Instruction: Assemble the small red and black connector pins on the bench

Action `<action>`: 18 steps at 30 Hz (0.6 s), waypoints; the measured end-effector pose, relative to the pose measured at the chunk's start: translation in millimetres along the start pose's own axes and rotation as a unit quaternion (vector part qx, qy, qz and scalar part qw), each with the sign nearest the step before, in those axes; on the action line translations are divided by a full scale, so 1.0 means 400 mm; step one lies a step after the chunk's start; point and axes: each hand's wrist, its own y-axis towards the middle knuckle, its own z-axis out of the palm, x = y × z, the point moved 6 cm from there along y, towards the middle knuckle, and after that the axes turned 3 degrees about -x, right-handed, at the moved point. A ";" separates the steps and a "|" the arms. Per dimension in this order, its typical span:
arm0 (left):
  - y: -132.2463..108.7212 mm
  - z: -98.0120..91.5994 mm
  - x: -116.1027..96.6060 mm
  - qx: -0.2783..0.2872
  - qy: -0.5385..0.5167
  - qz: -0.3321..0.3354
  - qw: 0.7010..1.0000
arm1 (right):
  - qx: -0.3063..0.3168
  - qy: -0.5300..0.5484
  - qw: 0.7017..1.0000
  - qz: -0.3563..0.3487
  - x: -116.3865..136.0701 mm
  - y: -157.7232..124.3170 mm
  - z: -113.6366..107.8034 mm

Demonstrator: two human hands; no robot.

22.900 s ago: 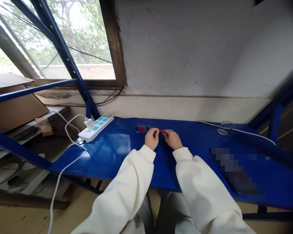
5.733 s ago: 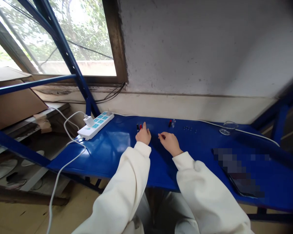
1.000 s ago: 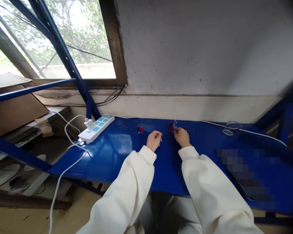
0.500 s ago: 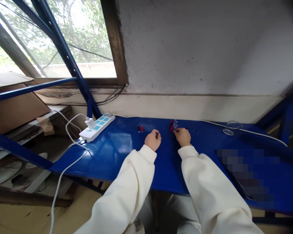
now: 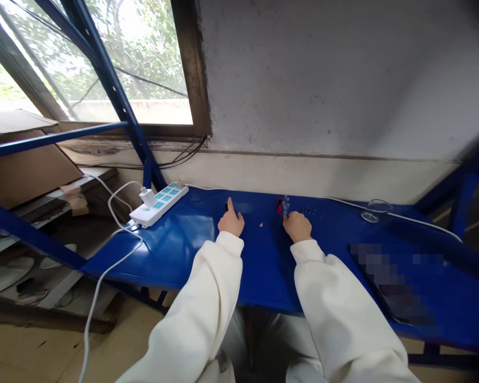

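Note:
My left hand (image 5: 231, 220) is over the blue table (image 5: 199, 255), index finger stretched forward and thumb apart, beside a small black piece (image 5: 225, 206). The red piece near it is hidden by the hand. Between my hands a tiny pinkish item (image 5: 261, 225) lies on the table. My right hand (image 5: 297, 226) has its fingers curled together next to a small red and black piece (image 5: 279, 205) and a cluster of small clear pieces (image 5: 286, 203); what its fingertips hold, if anything, is too small to make out.
A white power strip (image 5: 159, 205) with a plugged-in adapter stands at the left end. Tiny dark bits (image 5: 309, 210) lie right of my right hand. Farther right are a clear round container (image 5: 370, 216) and a dark, pixelated flat object (image 5: 387, 287).
My left hand has moved left toward the black and red pieces and its fingers have opened. A tiny item now shows on the table where it was. My right hand has barely moved.

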 end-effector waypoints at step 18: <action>0.008 0.065 -0.009 0.050 0.066 0.087 0.993 | -0.024 0.071 0.988 -0.135 0.089 -0.088 -0.010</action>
